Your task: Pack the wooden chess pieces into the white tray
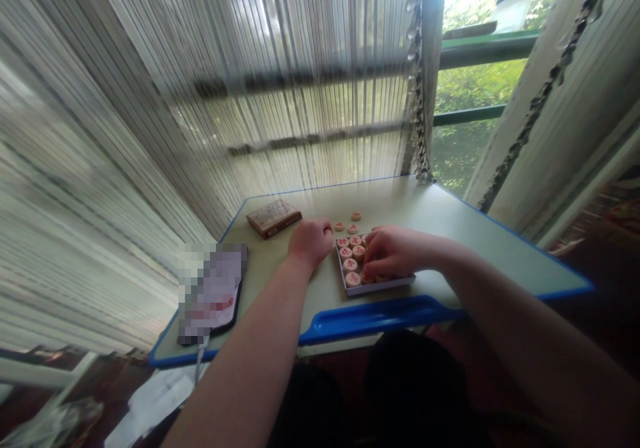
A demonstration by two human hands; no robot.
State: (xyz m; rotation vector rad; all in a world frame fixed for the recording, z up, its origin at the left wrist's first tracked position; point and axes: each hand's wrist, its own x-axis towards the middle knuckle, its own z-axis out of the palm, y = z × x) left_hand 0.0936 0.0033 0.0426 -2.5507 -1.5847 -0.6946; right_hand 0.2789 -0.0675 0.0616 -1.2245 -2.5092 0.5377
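Observation:
A shallow open box on the small table holds round wooden xiangqi pieces marked with red characters. My right hand reaches into the box from the right. Its fingers are bent down together onto a xiangqi piece near the front, and the hand hides much of the box's inside. Just beyond the box's left rim, my left hand is curled closed above the table; whatever it may hold is hidden. Several loose xiangqi pieces lie on the table behind the box.
A patterned box lid lies at the back left of the blue-edged table. A blurred-out phone or tablet with a cable is on the left. A blue trough runs along the front edge. String curtains hang behind.

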